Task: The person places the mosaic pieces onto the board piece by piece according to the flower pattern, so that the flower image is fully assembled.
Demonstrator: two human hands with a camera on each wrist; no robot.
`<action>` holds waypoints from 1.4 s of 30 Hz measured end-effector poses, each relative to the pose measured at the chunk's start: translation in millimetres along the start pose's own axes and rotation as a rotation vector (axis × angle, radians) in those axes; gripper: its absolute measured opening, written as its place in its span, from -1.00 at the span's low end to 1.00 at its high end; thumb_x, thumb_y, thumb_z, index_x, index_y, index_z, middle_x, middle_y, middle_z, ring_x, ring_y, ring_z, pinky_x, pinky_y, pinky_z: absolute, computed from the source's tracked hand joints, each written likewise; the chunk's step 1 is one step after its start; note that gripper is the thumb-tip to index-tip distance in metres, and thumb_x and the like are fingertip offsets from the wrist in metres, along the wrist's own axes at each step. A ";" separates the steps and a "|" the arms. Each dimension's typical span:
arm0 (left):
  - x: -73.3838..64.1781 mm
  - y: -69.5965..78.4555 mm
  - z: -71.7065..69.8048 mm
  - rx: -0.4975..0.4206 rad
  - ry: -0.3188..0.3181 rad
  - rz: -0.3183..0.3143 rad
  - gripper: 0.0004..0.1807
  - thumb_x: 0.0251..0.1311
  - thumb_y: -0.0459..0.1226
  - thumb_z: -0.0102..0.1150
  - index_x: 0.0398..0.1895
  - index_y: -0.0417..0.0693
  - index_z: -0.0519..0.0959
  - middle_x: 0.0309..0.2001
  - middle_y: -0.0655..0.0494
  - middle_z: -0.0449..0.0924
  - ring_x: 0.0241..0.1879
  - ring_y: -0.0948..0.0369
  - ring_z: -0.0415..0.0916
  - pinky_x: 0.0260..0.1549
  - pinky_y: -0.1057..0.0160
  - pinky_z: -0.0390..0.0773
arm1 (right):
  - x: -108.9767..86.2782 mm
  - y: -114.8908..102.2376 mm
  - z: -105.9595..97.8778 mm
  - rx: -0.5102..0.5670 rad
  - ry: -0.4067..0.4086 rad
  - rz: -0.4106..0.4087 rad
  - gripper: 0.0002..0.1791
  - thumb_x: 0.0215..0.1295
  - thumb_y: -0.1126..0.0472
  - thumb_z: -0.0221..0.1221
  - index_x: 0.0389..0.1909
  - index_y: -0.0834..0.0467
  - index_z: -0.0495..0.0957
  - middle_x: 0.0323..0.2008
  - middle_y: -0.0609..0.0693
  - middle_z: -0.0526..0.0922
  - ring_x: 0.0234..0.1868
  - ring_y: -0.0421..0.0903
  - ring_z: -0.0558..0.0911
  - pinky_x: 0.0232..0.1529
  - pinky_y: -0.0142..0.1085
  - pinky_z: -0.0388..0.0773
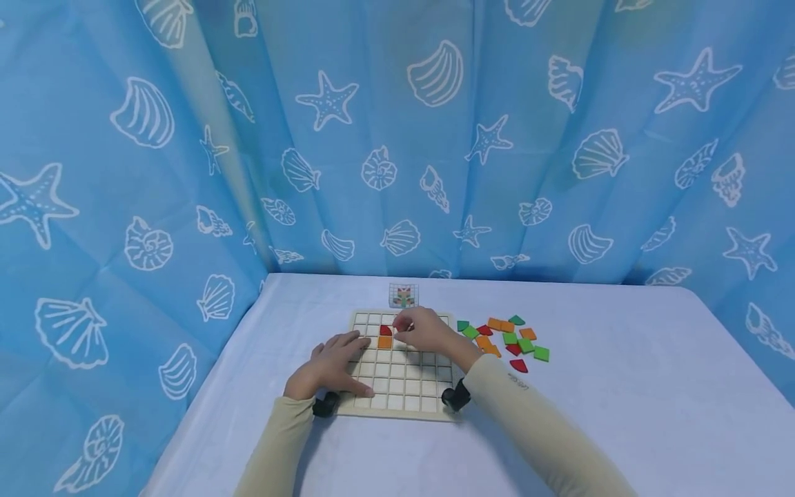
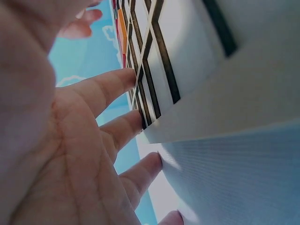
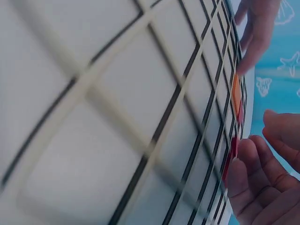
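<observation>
A pale wooden grid board (image 1: 396,386) lies on the table, with an orange square tile (image 1: 385,342) and a red quarter-round tile (image 1: 386,330) set in its squares. My left hand (image 1: 335,364) rests on the board's left side with fingers spread; in the left wrist view some fingertips (image 2: 126,79) touch the grid and others lie past its edge. Over the upper middle of the board, my right hand (image 1: 427,331) pinches a red tile (image 3: 230,161) right beside the placed tiles. The right fingers partly hide this tile.
Right of the board lie loose green (image 1: 542,354), red (image 1: 518,366) and orange tiles (image 1: 528,334), several overlapping. A small card with a coloured grid pattern (image 1: 404,295) stands behind the board. A blue shell-print curtain (image 1: 373,138) borders the white-covered table (image 1: 621,386).
</observation>
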State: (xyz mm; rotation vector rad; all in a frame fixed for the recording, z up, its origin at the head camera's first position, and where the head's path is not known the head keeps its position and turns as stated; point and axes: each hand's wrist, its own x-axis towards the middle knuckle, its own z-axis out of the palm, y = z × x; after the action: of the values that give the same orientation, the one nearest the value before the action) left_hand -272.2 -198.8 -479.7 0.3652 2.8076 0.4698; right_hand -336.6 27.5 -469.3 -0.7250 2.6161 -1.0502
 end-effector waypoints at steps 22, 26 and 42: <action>-3.6 2.3 -8.8 -0.032 0.001 -0.001 0.11 -0.22 0.18 0.56 0.47 0.11 0.27 0.53 -0.03 0.11 0.51 -0.07 0.01 0.38 -0.38 -0.02 | -15.7 56.5 -56.5 -0.031 0.164 0.224 -0.74 0.37 0.13 0.21 -0.01 0.14 0.64 -0.09 0.05 0.65 -0.09 -0.02 0.57 -0.08 -0.22 0.63; -3.5 1.2 -4.0 -0.045 -0.010 0.002 0.12 -0.22 0.18 0.56 0.48 0.13 0.26 0.53 -0.02 0.10 0.51 -0.08 0.00 0.38 -0.38 -0.03 | -20.4 65.3 -62.7 -0.060 0.166 0.240 -0.71 0.38 0.12 0.20 0.02 0.15 0.63 -0.05 0.07 0.64 -0.05 0.01 0.56 -0.05 -0.21 0.64; -2.5 1.9 -2.1 -0.037 -0.005 0.014 0.10 -0.20 0.18 0.55 0.47 0.10 0.27 0.53 -0.04 0.11 0.51 -0.10 0.00 0.37 -0.40 -0.04 | -44.0 78.1 -83.9 -0.091 0.092 0.295 -0.65 0.29 0.14 0.29 0.05 0.19 0.60 -0.06 0.12 0.63 -0.15 -0.01 0.57 -0.19 -0.27 0.66</action>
State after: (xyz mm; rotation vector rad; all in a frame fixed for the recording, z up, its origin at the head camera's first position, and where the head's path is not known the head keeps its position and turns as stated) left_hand -270.2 -198.4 -476.5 0.3783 2.7890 0.5221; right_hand -359.3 147.9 -462.4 -0.2990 2.7532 -0.9017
